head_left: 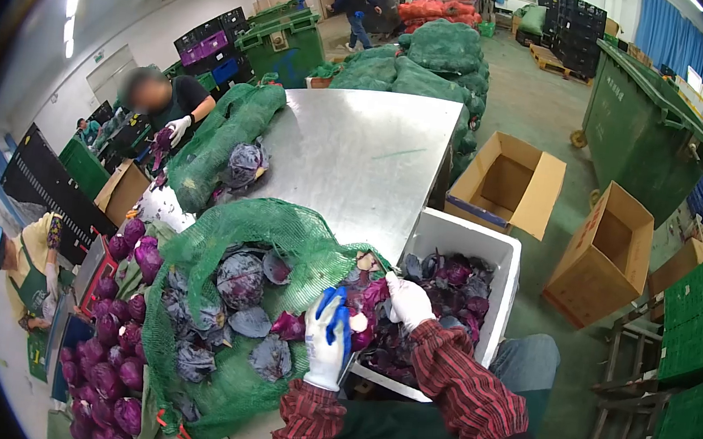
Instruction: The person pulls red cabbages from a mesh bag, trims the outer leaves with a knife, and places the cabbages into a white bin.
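My left hand, in a white glove with blue on the fingers, is beside a purple cabbage at the edge of the green mesh bag. What its fingers hold, if anything, is hidden. My right hand, in a white glove, is closed near loose purple leaves; its grip cannot be made out. Dark red cabbages and loose outer leaves lie in the open bag. Right of it stands a white foam box with purple leaves inside.
Peeled purple cabbages are piled at the left. A steel table lies ahead, with a full mesh bag on its left. Cardboard boxes and a green bin stand right. A co-worker holds purple leaves.
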`<action>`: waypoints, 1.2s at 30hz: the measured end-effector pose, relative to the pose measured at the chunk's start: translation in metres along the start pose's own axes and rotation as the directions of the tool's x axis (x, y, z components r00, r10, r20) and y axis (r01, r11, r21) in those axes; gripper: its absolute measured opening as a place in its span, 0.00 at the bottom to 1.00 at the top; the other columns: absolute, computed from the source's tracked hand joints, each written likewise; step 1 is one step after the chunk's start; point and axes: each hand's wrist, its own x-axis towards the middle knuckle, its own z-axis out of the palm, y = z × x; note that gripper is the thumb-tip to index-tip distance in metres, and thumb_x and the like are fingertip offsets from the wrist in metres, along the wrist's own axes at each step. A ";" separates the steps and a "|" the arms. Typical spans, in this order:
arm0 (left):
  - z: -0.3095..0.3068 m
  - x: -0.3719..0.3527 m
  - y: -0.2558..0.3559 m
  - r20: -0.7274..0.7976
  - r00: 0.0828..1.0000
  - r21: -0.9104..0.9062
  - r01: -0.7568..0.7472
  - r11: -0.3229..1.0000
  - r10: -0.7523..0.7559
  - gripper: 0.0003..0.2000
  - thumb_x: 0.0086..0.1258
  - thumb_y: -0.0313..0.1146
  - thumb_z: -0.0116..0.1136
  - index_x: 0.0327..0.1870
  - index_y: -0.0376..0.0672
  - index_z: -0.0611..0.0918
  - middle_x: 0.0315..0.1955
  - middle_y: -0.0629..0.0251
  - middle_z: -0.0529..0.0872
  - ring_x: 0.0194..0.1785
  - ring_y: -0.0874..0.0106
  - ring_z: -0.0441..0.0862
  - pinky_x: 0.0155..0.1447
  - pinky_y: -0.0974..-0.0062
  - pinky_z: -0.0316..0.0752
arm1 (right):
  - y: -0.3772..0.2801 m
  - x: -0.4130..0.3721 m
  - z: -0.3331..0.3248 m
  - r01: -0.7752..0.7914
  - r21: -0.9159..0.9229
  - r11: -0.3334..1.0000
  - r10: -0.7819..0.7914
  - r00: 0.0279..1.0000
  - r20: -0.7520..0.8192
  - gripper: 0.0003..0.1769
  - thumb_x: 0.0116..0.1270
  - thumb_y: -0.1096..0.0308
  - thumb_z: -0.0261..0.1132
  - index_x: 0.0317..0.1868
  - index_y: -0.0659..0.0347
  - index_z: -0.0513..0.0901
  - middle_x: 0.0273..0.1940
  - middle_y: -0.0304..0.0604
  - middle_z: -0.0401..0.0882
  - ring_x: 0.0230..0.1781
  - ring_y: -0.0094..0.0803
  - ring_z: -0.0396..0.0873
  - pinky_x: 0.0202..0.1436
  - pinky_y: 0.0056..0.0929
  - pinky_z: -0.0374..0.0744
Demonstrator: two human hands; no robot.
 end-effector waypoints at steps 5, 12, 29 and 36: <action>-0.021 0.002 -0.015 0.161 0.984 -0.288 0.120 0.950 -0.076 0.18 0.75 0.34 0.50 0.62 0.39 0.76 0.61 0.57 0.75 0.66 0.64 0.69 0.68 0.69 0.65 | 0.021 0.004 0.005 -0.155 0.338 0.928 0.144 0.988 0.058 0.37 0.74 0.38 0.42 0.26 0.61 0.81 0.13 0.44 0.76 0.15 0.37 0.78 0.29 0.34 0.77; -0.015 0.016 -0.013 0.212 0.957 -0.256 0.250 0.934 -0.198 0.24 0.68 0.37 0.59 0.63 0.36 0.74 0.59 0.54 0.78 0.60 0.61 0.76 0.66 0.67 0.67 | -0.031 -0.084 -0.006 0.411 0.113 0.905 -0.364 0.883 -0.297 0.33 0.75 0.46 0.49 0.75 0.51 0.56 0.36 0.58 0.82 0.34 0.46 0.84 0.37 0.40 0.78; -0.026 0.012 -0.016 0.312 0.949 -0.249 0.122 0.961 -0.040 0.27 0.64 0.35 0.64 0.64 0.38 0.74 0.62 0.55 0.75 0.68 0.60 0.69 0.71 0.66 0.63 | -0.016 -0.070 -0.019 0.111 0.530 0.841 -0.147 0.989 0.026 0.28 0.73 0.41 0.51 0.64 0.47 0.76 0.17 0.36 0.74 0.14 0.23 0.70 0.22 0.24 0.69; -0.022 0.018 -0.011 0.377 0.915 -0.411 0.306 0.859 -0.146 0.27 0.65 0.35 0.63 0.65 0.37 0.73 0.62 0.55 0.75 0.66 0.64 0.71 0.70 0.69 0.64 | -0.037 -0.092 -0.008 0.435 0.010 0.900 -0.435 0.900 0.037 0.31 0.74 0.47 0.53 0.71 0.52 0.66 0.24 0.51 0.78 0.22 0.37 0.79 0.30 0.33 0.75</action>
